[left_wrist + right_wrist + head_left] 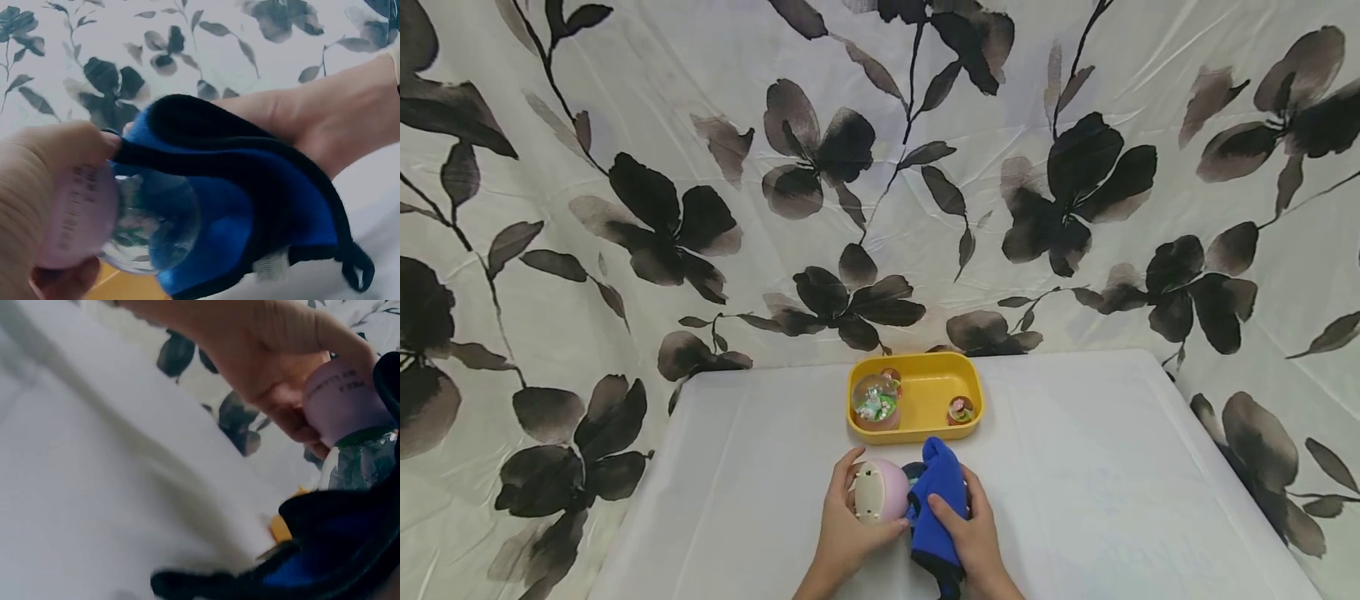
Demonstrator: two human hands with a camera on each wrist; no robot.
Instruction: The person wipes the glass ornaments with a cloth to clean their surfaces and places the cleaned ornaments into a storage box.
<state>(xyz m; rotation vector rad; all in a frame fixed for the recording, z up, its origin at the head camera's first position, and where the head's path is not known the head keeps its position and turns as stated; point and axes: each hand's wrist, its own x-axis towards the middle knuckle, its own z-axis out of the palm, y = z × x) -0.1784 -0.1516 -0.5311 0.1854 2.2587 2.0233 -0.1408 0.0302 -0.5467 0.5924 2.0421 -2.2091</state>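
Observation:
My left hand (848, 527) grips a snow globe (892, 492) by its lilac base, tipped on its side with the cream underside facing left. In the left wrist view the clear glass dome (156, 228) shows green and pale shapes inside, and dark lettering runs along the base (344, 403) in the right wrist view. With its fingers curled round it, my right hand (977, 533) holds a blue cloth (940, 504) with black edging. The cloth wraps partly over the dome, touching it. Its black loop (359, 270) hangs free. The cloth hides most of my right fingers.
Just beyond my hands stands a yellow tray (928, 400) on the white table (1097, 467). It holds a larger snow globe (876, 403) at left, a small one (891, 377) behind that, and another small globe (960, 410) at right. A floral curtain (820, 183) hangs behind.

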